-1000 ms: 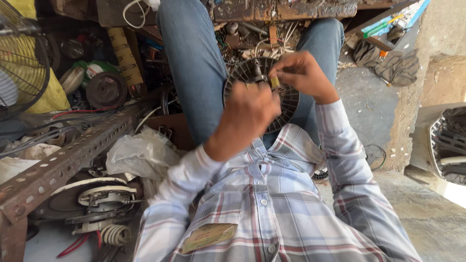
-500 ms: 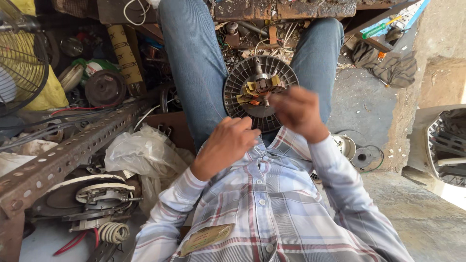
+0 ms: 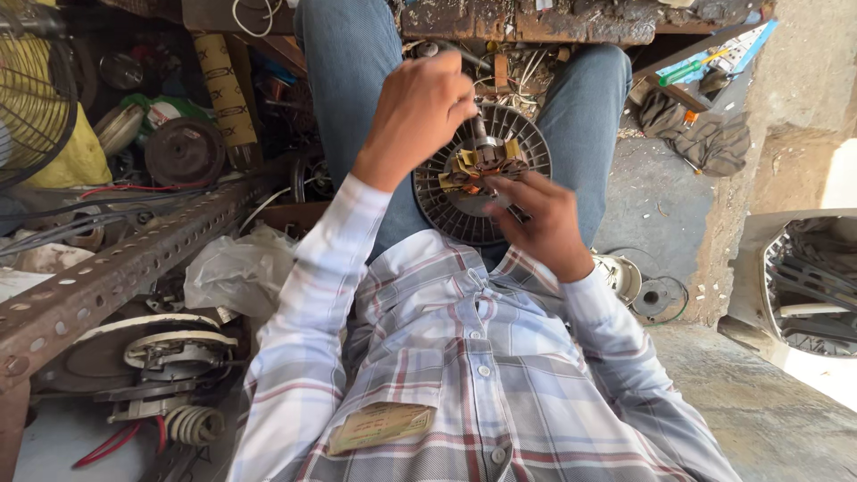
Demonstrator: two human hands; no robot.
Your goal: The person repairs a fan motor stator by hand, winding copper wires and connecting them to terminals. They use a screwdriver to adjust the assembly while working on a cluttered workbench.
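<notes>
My left grip [image 3: 418,112] is curled shut around the shaft [image 3: 478,125] that sticks up from the motor [image 3: 482,174], fingers pressed together at its top end. My right grip [image 3: 534,219] sits just below and to the right of the left one, fingers folded and pinching a thin dark tool [image 3: 511,211] whose tip lies against the yellow and copper windings [image 3: 478,163] at the motor's centre. The motor, a round dark finned disc, rests on my lap between my knees in blue jeans [image 3: 357,80], directly under both grips and touching the right one.

Nearer me than the grips is my plaid shirt [image 3: 464,375], with a folded card in its chest pocket [image 3: 379,427]. Left of the left grip runs a rusty perforated angle bar [image 3: 116,277], with a crumpled plastic bag [image 3: 237,277] beside it, a coil spring [image 3: 192,424] and red-handled pliers [image 3: 112,444] lower down, and a wire fan guard [image 3: 36,89] at the far left. Right of the right grip, small round metal parts [image 3: 643,290] lie on the concrete floor, and a grey rag [image 3: 705,138] lies farther off. Beyond the grips, a green screwdriver [image 3: 692,67] lies by a rusty plate [image 3: 536,22].
</notes>
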